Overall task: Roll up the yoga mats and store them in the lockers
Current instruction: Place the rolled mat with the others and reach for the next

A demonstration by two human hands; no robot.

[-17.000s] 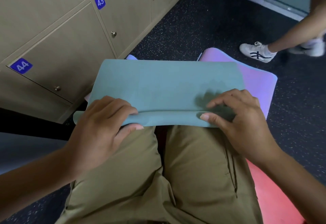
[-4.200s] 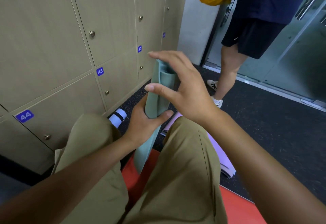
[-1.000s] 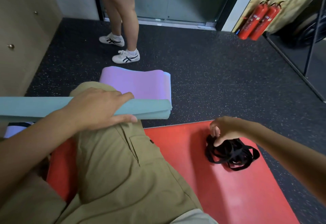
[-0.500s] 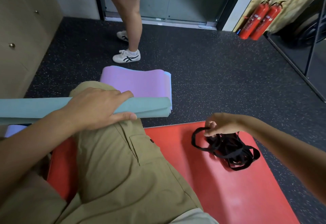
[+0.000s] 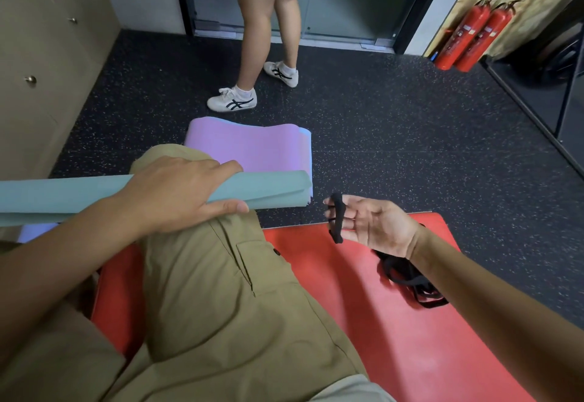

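The speckled dark floor (image 5: 395, 136) carries everything, with the lockers (image 5: 47, 63) along its left edge, doors closed. The red mat (image 5: 395, 322) lies flat at the near edge of the floor, under the seated person's knees, not yet rolled. Beyond the knee, toward the floor's middle, the purple mat (image 5: 249, 145) lies loosely folded, its layers fanned at the right end.

The green mat (image 5: 268, 188) is rolled into a long slim tube and rests across the person's thigh, one end running out past the left edge of the view, the other reaching just in front of the purple mat. The left hand (image 5: 177, 193) lies over the tube's middle, fingers curved over the top and thumb tucked under the near side, holding it down on the leg.

The right hand (image 5: 373, 224) hovers above the far edge of the red mat, palm up, fingers loosely spread, with a black strap (image 5: 337, 218) looped over them. A tangle of more black straps (image 5: 410, 278) lies on the red mat just behind the wrist.

The rolled mat looks light, soft and springy; it would likely unwind if released, so the hold belongs at the middle, pressing the loose flap shut, while the elastic-looking strap slides on from the free right end.
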